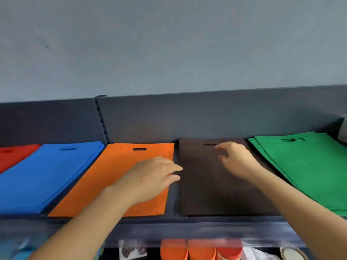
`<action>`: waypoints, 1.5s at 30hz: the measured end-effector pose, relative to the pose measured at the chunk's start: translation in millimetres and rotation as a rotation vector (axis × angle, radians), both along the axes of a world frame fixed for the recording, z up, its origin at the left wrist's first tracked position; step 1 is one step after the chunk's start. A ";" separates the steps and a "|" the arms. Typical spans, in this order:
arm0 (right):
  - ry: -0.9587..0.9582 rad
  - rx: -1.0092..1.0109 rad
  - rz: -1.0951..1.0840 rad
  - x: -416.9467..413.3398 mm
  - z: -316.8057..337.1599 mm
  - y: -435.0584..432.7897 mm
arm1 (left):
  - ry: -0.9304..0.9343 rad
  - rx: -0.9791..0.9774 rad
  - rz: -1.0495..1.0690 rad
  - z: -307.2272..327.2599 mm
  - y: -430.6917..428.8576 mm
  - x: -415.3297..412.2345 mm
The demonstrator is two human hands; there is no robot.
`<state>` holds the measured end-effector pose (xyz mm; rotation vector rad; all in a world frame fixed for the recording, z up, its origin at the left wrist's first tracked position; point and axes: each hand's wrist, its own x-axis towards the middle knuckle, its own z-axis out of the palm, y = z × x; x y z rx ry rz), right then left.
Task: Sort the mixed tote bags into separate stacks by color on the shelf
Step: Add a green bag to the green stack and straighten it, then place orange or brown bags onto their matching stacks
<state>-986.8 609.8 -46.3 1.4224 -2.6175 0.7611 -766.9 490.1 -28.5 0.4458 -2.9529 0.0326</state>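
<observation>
A plain grey-blue wall [169,44] is filling the top, from 10 to 2 o'clock. Beneath it a dark shelf back panel [216,117] is running across, a slotted upright [101,121] standing toward 9 o'clock.

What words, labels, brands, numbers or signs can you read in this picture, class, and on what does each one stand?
No text can be read anywhere in this view.
The red bags, blue bags, orange bags, brown bags and green bags: plain cloth, no print showing.
The goods below the shelf: too blurred to read, if they carry any print at all.
</observation>
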 end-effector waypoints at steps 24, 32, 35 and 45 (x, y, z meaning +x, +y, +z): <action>0.078 0.066 0.760 581.5 20.9 -365.2 | 0.155 -0.168 0.930 2.1 -221.6 654.5; 0.084 -0.021 0.950 689.7 31.9 -489.3 | 0.179 -0.209 0.973 -3.6 -301.3 716.5; 0.062 0.007 1.004 722.3 38.0 -538.0 | 0.176 -0.215 0.982 5.2 -342.8 735.6; 0.134 0.218 1.139 795.3 44.1 -659.8 | 0.183 -0.186 1.003 16.4 -457.1 782.1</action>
